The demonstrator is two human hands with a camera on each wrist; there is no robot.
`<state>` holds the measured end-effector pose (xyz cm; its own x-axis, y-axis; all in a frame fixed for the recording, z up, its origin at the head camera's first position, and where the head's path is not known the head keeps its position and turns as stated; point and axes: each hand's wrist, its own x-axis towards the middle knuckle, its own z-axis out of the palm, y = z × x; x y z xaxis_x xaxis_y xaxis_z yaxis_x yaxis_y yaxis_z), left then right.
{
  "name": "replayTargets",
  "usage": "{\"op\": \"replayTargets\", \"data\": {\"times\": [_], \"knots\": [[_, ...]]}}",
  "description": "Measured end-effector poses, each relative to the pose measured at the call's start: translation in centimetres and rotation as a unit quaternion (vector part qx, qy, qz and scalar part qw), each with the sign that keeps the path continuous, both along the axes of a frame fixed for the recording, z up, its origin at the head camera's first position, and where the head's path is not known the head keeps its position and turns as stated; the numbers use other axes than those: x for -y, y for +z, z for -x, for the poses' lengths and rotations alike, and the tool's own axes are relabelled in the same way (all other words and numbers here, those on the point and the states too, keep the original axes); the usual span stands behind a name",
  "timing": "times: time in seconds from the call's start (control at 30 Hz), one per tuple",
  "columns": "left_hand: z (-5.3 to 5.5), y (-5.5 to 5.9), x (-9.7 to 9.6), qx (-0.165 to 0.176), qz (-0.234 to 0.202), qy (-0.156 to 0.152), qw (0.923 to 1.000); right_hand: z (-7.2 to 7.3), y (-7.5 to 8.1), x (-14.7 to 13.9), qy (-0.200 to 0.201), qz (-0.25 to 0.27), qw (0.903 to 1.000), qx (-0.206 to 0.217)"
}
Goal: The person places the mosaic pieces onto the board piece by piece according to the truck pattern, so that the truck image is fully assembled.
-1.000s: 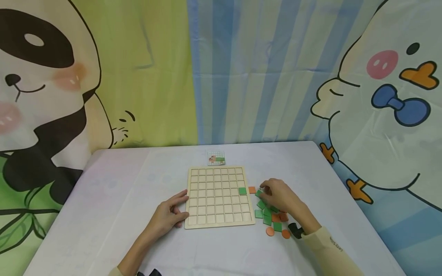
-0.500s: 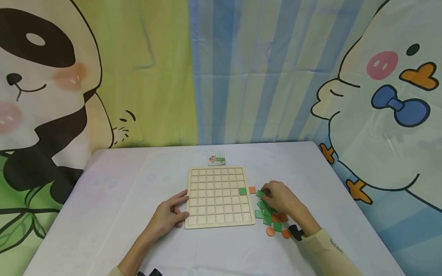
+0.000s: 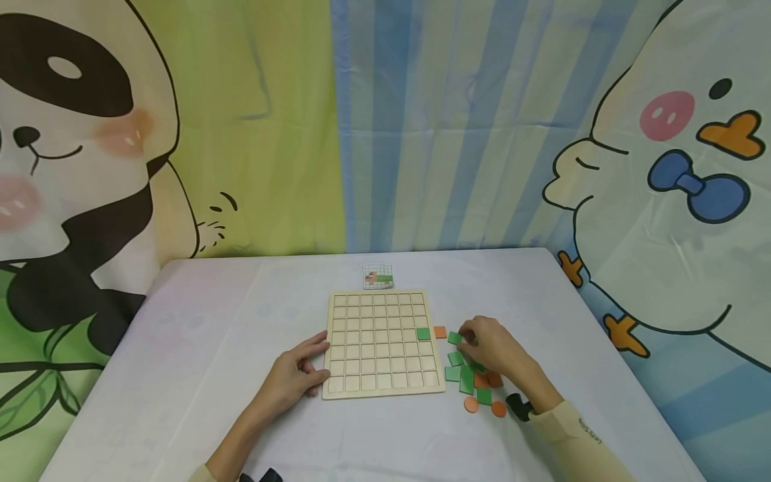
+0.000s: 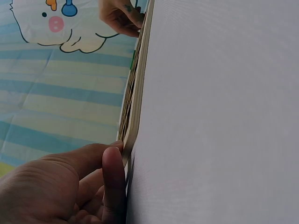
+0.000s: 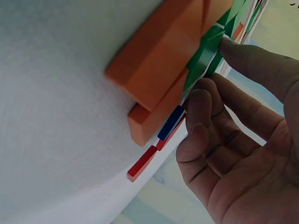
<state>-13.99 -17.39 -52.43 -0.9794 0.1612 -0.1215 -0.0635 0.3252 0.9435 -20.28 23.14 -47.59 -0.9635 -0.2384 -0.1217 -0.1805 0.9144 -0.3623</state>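
From the head view I saw the pale wooden grid board lying at the centre of the frame on the white cloth-covered surface, with almost all of its square cells bare. Only one green square tile sat in a cell, at the board's right edge about halfway up, so I judged the filling barely begun, with nearly the whole pattern left to lay.

The small picture card lay just above the board's top edge. To the right of the board lay the loose pile of green and orange tiles, with one orange square tile apart from it, just beside the board.

My right hand was over the upper end of that pile, its grip narrow, fingertips pinching a green square tile; the right wrist view showed the fingers against green tile edges. My left hand rested at the board's lower left edge, fingers relaxed and touching the wood, holding nothing.
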Motion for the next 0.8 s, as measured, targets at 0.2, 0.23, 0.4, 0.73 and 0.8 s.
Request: {"op": "replayTargets", "data": {"times": [0.2, 0.23, 0.4, 0.73, 0.8], "knots": [[0.01, -0.07, 0.01, 0.003, -0.004, 0.002, 1.0, 0.04, -0.17, -0.08, 0.007, 0.005, 1.0, 0.001], [0.01, -0.08, 0.02, 0.003, -0.005, 0.002, 1.0, 0.04, -0.19, -0.09, 0.009, 0.006, 0.9999, 0.001], [-0.02, -0.11, 0.06, 0.004, -0.007, 0.0, 1.0, 0.1, -0.25, -0.04, 0.008, 0.008, 0.9999, -0.001], [-0.01, -0.02, -0.03, 0.007, -0.004, 0.001, 1.0, 0.13, -0.19, 0.03, 0.005, 0.006, 1.0, 0.003], [0.0, -0.02, -0.05, 0.007, -0.001, 0.001, 1.0, 0.15, -0.15, -0.02, 0.006, 0.003, 1.0, 0.002]]}}
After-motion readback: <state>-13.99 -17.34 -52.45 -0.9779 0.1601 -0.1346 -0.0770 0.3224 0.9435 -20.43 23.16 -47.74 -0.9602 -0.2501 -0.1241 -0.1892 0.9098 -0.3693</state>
